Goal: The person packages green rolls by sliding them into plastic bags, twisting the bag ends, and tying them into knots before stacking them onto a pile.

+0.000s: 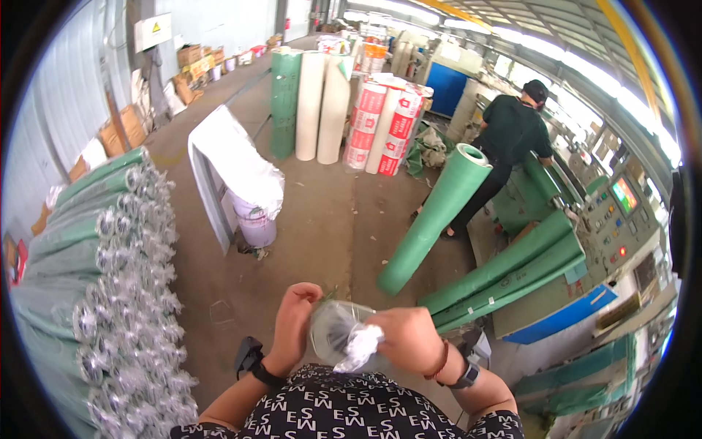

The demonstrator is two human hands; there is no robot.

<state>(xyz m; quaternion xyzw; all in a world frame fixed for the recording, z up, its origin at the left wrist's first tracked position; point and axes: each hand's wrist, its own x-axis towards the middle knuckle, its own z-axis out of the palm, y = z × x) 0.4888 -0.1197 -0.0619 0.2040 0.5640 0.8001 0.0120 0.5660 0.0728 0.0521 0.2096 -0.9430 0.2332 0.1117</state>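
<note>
The landmark here is the standing green roll (439,219) (it slants in this view, though the fisheye bends things enough that I cannot tell whether it truly leans). Nearer to the wearer than the roll's foot, and to its left, is the clear film (325,333), spread in a rounded shape with a crumpled white bunch (358,350) on its near side. What the film covers underneath is hidden.

The right hand (409,336), on the side of the film closer to the roll, is curled closed around the bunch. The left hand (294,314), on the side farther from the roll, has its fingers bent in at the film's edge; whether they pinch it or merely rest near, I cannot tell.

The step in hand seems to be gathering loose film into a bunch. The next move would call for the right hand to keep its hold while the left draws in slack evenly, without tearing it.

Well to the roll's left lie stacked wrapped rolls (80,293); beyond the roll, a co-worker (515,124) bends over a machine.
</note>
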